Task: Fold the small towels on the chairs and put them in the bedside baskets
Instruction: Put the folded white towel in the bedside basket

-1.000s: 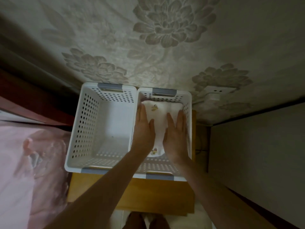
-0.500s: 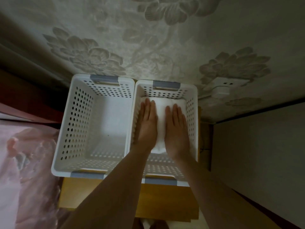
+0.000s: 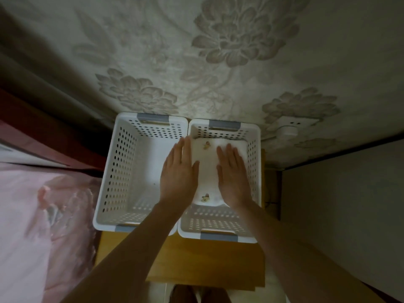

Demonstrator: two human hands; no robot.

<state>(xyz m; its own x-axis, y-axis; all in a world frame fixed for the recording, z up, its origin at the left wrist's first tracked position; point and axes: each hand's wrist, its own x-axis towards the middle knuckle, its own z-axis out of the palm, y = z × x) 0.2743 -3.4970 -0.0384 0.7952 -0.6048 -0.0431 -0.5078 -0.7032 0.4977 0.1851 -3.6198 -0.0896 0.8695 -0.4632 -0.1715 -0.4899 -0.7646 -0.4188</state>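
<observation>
Your folded towel already lies on the floor of the right basket, pushed toward its far wall, with bare basket floor showing at the near end. Both hands are flat on it: your left hand along the towel's left edge by the wall shared with the left basket, your right hand on its right half. The fingers are straight and close together, gripping nothing.

To finish well, press evenly with both palms so the folds bed down flat, then lift straight up without curling a fingertip under an edge, which would likely drag a layer open. The towel looks soft and light, so it should stay put. Both baskets sit at the far edge of the wooden tabletop; the left one holds nothing.
</observation>
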